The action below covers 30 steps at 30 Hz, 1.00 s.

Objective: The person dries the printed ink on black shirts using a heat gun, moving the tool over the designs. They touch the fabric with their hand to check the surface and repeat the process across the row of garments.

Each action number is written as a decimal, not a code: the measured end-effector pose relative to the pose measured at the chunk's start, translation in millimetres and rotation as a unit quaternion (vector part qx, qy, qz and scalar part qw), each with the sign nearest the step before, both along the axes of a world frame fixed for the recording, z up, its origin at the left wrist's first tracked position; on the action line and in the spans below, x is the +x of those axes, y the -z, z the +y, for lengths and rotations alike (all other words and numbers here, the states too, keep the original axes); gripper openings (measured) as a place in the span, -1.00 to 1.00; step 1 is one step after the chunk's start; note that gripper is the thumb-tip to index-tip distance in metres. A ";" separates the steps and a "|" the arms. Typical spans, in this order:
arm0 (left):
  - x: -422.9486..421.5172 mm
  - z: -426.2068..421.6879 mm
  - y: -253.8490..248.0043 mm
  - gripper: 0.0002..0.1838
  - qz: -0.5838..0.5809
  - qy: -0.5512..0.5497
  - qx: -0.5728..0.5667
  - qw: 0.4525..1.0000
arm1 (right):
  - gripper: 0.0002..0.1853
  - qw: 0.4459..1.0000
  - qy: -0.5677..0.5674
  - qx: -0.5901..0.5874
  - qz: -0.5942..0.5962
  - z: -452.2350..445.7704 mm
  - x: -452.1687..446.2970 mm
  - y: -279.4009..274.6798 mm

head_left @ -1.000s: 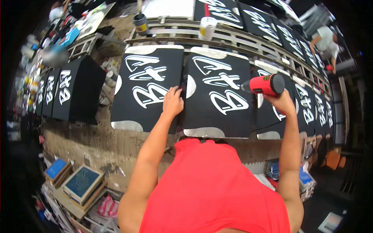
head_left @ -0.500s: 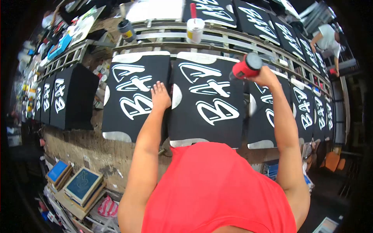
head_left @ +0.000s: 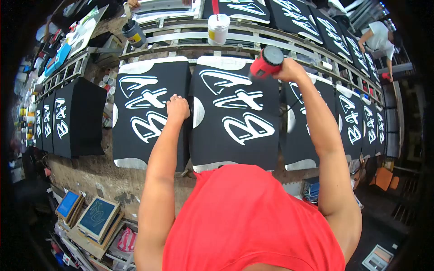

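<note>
In my right hand is a red heat gun with a dark round back end. Its nozzle points left and down over the upper part of a black printed cloth panel with white lettering. My left hand rests on the right edge of the neighbouring black panel, beside its white letters; its fingers are bent and nothing shows in them. Both panels lie side by side in front of me, with pale silvery patches at their ends.
A white tub with a red handle and a dark pot stand on the slatted rack. More black panels line both sides and the back. Framed screens are stacked at lower left. Another person is at upper right.
The heat gun and my right hand have moved left and up, over the middle panel. My left hand has shifted from the panel edge onto the left panel. The view has turned slightly.
</note>
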<state>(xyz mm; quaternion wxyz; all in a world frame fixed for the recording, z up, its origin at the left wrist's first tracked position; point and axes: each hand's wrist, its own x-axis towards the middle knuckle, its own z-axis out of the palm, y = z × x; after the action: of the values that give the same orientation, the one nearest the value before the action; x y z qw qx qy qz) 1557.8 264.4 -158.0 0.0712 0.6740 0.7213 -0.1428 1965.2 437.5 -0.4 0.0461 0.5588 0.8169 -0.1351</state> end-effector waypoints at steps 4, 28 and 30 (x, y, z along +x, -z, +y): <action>-1.0 1.2 -2.9 -0.46 -0.020 -0.022 -0.004 1.000 | -0.54 0.998 0.007 -0.054 -0.022 13.5 -17.6 -1.2; 0.7 3.4 -12.2 -0.58 -0.072 -0.056 -0.025 0.996 | -0.55 0.996 -0.063 -0.031 -0.057 28.6 -153.2 -16.7; 0.6 4.6 -11.7 -0.59 -0.074 -0.055 -0.028 0.995 | -0.54 0.995 -0.061 -0.058 -0.054 21.1 -170.3 -34.4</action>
<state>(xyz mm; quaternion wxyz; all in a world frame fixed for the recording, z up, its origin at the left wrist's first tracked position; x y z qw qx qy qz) 1558.3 269.0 -146.2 0.1509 0.6395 0.7460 -0.1088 1794.8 458.6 34.0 0.1303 0.5111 0.8364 -0.1493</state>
